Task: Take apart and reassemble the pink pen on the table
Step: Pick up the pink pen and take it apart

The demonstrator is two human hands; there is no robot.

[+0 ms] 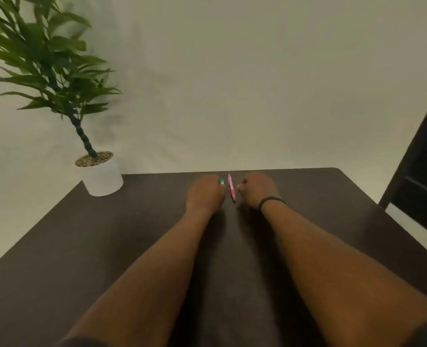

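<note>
Both hands are out near the far edge of the table (87,241), arms stretched forward side by side. Left hand (205,194) is curled into a loose fist, knuckles up, and there's a small teal-and-white bit (222,181) poking out right at its fingertips — too small and blurry to say what it is, or whether the fingers are actually gripping it or just sitting next to it. Right hand (257,190) is curled up too, fingers tucked in, with nothing visible inside it as far as I can see. It has a dark band (271,201) around the wrist.

The pink pen (231,188) lies flat on the dark table in the gap between the two hands, running roughly away from the camera with its darker tip pointing back toward the person. Neither hand seems to be touching it, though the right thumb side is just beside it. Looks like it's in one piece, but honestly it's tiny in the shot.

Off to the left — a potted plant (102,175) in a white pot sits on the table's far corner, against a plain pale wall (257,83). Something dark, furniture maybe (425,171), stands at the right edge.
</note>
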